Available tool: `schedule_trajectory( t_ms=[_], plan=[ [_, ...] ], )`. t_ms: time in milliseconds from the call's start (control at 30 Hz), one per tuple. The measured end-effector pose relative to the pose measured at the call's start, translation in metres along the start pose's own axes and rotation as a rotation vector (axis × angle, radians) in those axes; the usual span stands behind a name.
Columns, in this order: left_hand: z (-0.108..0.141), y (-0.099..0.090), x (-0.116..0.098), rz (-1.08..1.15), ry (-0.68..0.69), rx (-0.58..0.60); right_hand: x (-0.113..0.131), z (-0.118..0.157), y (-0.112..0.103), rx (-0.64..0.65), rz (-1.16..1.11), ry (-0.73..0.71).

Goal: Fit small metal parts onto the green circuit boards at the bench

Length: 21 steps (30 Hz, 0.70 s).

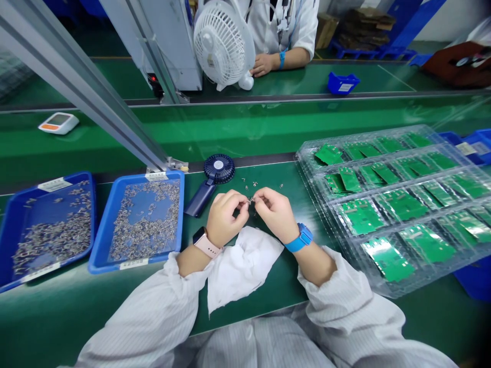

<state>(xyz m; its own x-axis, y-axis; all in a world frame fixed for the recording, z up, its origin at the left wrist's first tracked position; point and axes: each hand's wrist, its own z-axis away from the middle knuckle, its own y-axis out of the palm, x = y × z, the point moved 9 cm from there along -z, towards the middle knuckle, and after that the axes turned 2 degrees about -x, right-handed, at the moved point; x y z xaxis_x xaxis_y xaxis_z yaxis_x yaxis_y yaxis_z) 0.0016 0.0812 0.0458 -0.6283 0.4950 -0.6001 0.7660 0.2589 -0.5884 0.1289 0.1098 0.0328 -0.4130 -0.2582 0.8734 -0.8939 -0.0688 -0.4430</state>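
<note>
My left hand (pixel 227 217) and my right hand (pixel 276 213) meet fingertip to fingertip above the green table. Both are closed in a pinch on small metal parts (pixel 250 200), too tiny to name more exactly. A few similar loose pieces (pixel 255 183) lie just beyond my fingers. Beneath my wrists a crumpled white cloth (pixel 245 266) is spread on the table. Left of my left hand, a blue tray (pixel 100 240) holds many small metal parts, and a second blue tray (pixel 92 204) beside it holds more.
A dark blue handheld fan (pixel 205 195) lies behind my left hand. To the right, a clear plastic tray (pixel 337 244) carries several green circuit boards (pixel 360 214). A metal post (pixel 115 110) rises at left. Across the bench, a person's hand (pixel 263 65) rests near a white fan (pixel 224 43).
</note>
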Motion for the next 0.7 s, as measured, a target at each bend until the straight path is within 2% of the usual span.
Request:
schedule_trajectory(
  t_ms=[133,267,467,567,700],
  plan=[
    [0.0,0.0,-0.002,0.006,0.021,0.006,0.004,0.0,-0.004,-0.026,0.041,-0.037],
    [-0.001,-0.001,0.002,0.033,-0.023,-0.005,0.015,0.001,-0.009,-0.058,0.155,-0.148],
    [-0.001,-0.004,0.013,0.12,-0.129,-0.027,0.029,0.004,0.002,0.033,0.333,-0.37],
    [-0.001,-0.008,0.017,0.184,-0.169,-0.055,0.028,0.005,0.004,0.059,0.317,-0.367],
    [-0.001,-0.005,0.01,0.162,-0.111,-0.023,0.027,0.003,-0.001,0.034,0.231,-0.314]
  ],
)
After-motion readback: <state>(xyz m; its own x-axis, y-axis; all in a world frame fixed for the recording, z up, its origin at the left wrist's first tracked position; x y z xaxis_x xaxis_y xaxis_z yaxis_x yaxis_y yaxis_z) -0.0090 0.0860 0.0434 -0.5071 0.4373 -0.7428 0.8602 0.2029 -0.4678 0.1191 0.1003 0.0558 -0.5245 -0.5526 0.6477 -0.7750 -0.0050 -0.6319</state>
